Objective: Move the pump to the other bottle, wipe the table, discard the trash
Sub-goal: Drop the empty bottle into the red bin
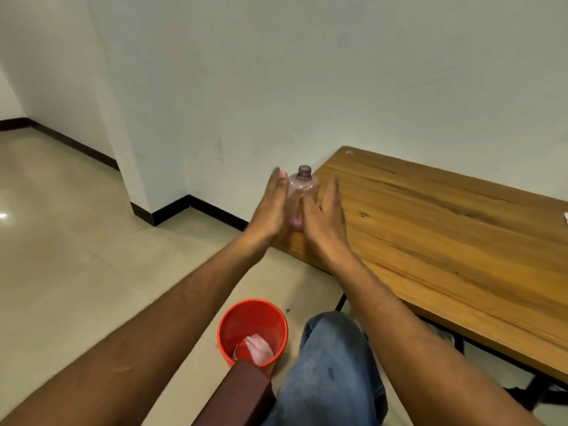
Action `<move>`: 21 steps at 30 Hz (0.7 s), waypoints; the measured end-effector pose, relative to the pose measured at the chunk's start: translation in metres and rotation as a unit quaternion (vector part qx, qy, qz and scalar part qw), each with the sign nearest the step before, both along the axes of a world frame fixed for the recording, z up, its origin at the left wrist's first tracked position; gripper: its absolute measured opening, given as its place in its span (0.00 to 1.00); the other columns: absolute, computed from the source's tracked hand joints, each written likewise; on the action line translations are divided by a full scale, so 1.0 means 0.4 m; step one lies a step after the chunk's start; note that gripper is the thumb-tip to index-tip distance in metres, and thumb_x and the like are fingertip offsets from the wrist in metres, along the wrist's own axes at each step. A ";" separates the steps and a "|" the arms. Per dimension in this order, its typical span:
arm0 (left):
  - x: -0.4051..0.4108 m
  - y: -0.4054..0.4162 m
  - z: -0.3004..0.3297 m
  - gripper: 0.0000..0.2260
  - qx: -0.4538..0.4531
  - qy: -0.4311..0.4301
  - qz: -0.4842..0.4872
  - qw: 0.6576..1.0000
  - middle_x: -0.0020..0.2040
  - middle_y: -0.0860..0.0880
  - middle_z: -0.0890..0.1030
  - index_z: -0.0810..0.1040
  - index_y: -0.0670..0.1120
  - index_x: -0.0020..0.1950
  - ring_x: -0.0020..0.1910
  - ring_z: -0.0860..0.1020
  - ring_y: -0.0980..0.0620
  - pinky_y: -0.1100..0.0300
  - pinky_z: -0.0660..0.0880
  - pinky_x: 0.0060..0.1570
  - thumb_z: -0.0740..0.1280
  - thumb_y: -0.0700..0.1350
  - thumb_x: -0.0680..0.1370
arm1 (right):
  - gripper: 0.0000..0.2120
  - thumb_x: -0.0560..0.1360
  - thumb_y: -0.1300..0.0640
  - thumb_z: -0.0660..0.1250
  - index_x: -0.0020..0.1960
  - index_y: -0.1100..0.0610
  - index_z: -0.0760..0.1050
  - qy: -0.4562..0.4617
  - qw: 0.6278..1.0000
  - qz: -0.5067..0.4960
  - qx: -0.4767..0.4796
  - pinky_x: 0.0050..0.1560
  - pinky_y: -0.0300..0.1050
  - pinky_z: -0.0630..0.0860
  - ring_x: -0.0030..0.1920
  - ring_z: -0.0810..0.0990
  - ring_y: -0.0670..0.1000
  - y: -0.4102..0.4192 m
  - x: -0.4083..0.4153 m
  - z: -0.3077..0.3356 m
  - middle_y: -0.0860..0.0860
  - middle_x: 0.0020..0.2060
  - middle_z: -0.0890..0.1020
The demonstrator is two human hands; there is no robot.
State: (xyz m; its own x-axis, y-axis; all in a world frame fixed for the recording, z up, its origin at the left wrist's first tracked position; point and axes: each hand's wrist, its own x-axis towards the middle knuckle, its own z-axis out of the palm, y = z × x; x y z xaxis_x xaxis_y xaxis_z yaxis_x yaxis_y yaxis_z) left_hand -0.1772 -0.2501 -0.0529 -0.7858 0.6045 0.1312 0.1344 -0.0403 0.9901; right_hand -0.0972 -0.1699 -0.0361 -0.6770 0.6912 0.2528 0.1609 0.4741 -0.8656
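Red bin nearest, crumpled wipe already inside: trash likely done. Counter looks wiped. Left hand and right hand, fingers straight, flank pumpless bottle at counter's corner; it's probably left to discard.

We see a clear pink-tinted bottle with a darker pink neck. The counter is warm brown wood with dark streaks of grain, on black legs. The bin is bright red, and the crumpled tissue in it looks pale pink-white. Our jeans are faded blue. The floor is glossy beige tile, the wall pale grey-white with a black skirting.
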 end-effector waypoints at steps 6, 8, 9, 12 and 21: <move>0.039 -0.057 0.004 0.19 0.050 0.009 0.009 0.999 0.51 0.73 0.80 0.73 0.70 0.57 0.52 0.78 0.78 0.70 0.71 0.59 0.43 0.62 0.86 | 0.31 0.83 0.55 0.60 0.84 0.48 0.57 0.048 0.997 0.056 -0.036 0.69 0.53 0.76 0.72 0.75 0.52 -0.039 -0.006 -0.038 0.51 0.76 0.73; 0.030 -0.132 -0.009 0.18 0.062 0.028 0.032 0.997 0.56 0.74 0.77 0.69 0.69 0.64 0.53 0.76 0.80 0.74 0.70 0.57 0.41 0.59 0.87 | 0.32 0.81 0.56 0.61 0.84 0.47 0.58 0.067 0.993 0.098 -0.028 0.69 0.55 0.77 0.70 0.76 0.49 -0.089 -0.005 -0.048 0.50 0.76 0.73; 0.019 -0.175 -0.022 0.21 0.071 0.029 0.044 0.996 0.60 0.72 0.77 0.69 0.66 0.68 0.58 0.76 0.78 0.75 0.70 0.59 0.40 0.59 0.86 | 0.32 0.81 0.57 0.62 0.83 0.48 0.58 0.065 0.990 0.125 -0.018 0.69 0.53 0.77 0.70 0.75 0.48 -0.117 -0.011 -0.056 0.50 0.76 0.73; -0.025 -0.313 -0.083 0.32 0.092 0.003 0.093 0.991 0.71 0.60 0.79 0.70 0.54 0.79 0.69 0.76 0.66 0.70 0.71 0.66 0.37 0.62 0.85 | 0.33 0.79 0.60 0.65 0.81 0.44 0.61 0.039 0.974 0.219 -0.042 0.69 0.56 0.77 0.71 0.75 0.47 -0.215 -0.042 -0.116 0.49 0.76 0.74; -0.043 -0.335 -0.353 0.36 -0.019 -0.132 0.093 0.987 0.71 0.57 0.76 0.69 0.51 0.79 0.68 0.75 0.61 0.65 0.70 0.65 0.36 0.65 0.82 | 0.35 0.81 0.63 0.65 0.82 0.42 0.60 -0.130 0.953 0.227 -0.154 0.67 0.45 0.75 0.69 0.73 0.47 -0.241 -0.076 -0.400 0.45 0.73 0.72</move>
State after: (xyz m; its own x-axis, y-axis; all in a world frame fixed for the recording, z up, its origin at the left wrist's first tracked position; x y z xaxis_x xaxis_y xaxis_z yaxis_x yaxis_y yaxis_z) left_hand -0.1942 -0.3841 -0.1940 -0.8873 0.4471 -0.1132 -0.1270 -0.0009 0.9919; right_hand -0.1277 -0.2663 -0.1962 -0.9360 0.3263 -0.1318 0.2276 0.2758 -0.9339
